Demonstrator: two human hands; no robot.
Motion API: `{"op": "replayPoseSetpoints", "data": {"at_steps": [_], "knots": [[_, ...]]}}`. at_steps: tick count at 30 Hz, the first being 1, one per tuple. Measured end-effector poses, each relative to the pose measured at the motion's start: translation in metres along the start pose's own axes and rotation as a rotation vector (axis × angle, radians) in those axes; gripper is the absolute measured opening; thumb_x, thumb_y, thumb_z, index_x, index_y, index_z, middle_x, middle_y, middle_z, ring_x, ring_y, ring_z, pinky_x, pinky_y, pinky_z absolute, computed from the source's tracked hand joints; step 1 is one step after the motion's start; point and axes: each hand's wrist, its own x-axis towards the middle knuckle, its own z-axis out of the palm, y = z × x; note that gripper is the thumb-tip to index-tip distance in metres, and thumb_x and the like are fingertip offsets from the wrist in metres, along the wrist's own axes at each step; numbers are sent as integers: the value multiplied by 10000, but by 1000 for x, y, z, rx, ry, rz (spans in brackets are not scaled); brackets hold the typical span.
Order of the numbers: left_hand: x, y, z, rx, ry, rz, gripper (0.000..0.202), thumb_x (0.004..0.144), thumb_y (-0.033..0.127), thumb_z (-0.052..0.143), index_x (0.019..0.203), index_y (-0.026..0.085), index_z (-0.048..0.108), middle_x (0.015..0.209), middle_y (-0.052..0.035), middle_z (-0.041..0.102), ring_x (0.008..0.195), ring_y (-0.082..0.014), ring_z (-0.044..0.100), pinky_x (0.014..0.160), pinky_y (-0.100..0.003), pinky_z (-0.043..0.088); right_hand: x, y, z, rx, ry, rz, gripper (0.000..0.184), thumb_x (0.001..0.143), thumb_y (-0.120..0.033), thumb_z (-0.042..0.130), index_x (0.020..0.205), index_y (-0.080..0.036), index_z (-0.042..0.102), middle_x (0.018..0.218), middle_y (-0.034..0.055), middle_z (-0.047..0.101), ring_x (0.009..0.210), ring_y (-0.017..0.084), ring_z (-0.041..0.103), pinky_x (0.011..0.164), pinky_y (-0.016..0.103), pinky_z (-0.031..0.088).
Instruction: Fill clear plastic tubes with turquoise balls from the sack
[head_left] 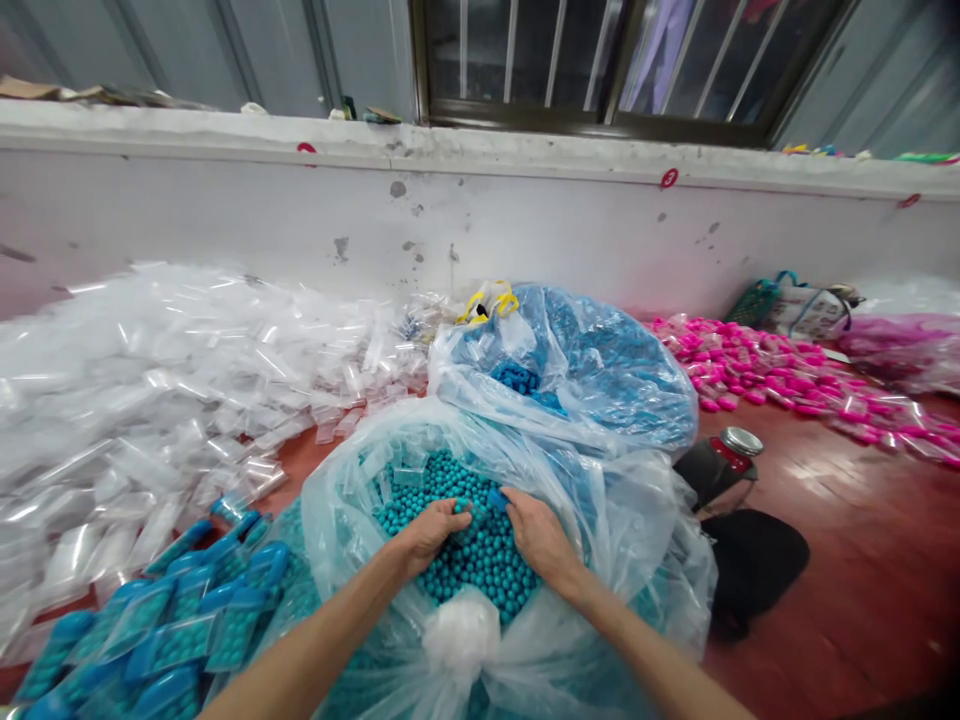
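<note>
A large clear plastic bag [341,520] stands open in front of me, full of small round teal beads [480,580]. Over the beads, my left hand [429,532] is closed in a pinch, with something clear and teal at its fingertips that blends with the beads behind. My right hand [541,538] pinches a small blue cap [496,498] just to the right of it. Clear empty containers [409,475] lie on the beads at the bag's far left. Several filled containers with blue caps [187,640] are heaped at lower left.
A big pile of clear empty containers [180,370] covers the floor on the left. Behind the bead bag sits another bag of blue caps [600,360]. Pink pieces [765,365] are spread at right. A lidded jar [739,450] and a black object [757,565] stand beside the bag.
</note>
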Motion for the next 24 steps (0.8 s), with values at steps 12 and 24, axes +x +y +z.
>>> {"op": "replayPoseSetpoints", "data": {"at_steps": [12, 24], "knots": [[-15, 10, 6, -185, -8, 43, 355, 631, 425, 662, 772, 126, 533, 586, 2, 583, 491, -79, 502, 456, -180, 318, -2, -27, -7, 479, -15, -16, 294, 820, -240, 382, 956, -162, 630, 677, 12, 606, 593, 140, 538, 591, 256, 431], [-30, 9, 24, -173, 164, 92, 685, 665, 445, 588, 1215, 120, 341, 526, 74, 503, 312, -50, 422, 284, -144, 226, -7, -31, -15, 556, -110, -90, 302, 836, -261, 370, 645, -170, 586, 554, -36, 476, 505, 93, 411, 508, 200, 328]]}}
